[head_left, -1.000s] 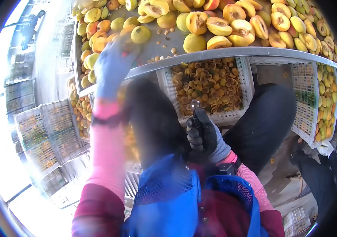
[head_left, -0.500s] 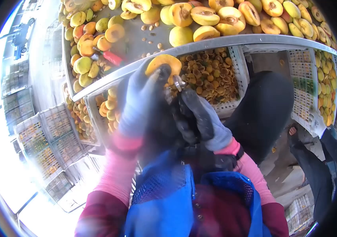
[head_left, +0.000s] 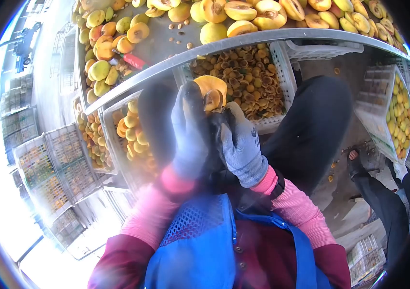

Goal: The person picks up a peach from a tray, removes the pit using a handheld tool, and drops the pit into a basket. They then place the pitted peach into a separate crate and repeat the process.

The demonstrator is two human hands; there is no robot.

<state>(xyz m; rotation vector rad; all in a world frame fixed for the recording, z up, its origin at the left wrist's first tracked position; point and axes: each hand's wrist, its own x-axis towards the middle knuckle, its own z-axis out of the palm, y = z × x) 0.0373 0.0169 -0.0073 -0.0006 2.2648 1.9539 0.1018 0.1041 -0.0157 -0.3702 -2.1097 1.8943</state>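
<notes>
Both my hands wear grey-blue gloves with dark palms and meet above my lap, just short of the metal table edge. Between its thumb and fingers, my left hand (head_left: 188, 127) grips a halved yellow peach (head_left: 218, 85), cut face toward me. A brownish, cupped piece stands out at the peach's centre. My right hand (head_left: 241, 149) is closed close under the fruit, at the lower side of that piece. It grips a small metal-tipped tool, seen in the earlier frame; the tool is almost wholly hidden now.
Peach halves (head_left: 241, 10) and a red handle (head_left: 134, 61) lie on the metal table (head_left: 185, 34). Below its rim stands a white crate (head_left: 286, 72) of scooped-out brown pieces. Peaches fill crates at left. At right, a person's gloved hand (head_left: 400, 169) is by a tilted crate (head_left: 376, 98).
My hands have drawn closer together, and the tool tip has gone from sight at the peach's centre. The peach has turned. At right, the fruit crate has shifted and tilted.
</notes>
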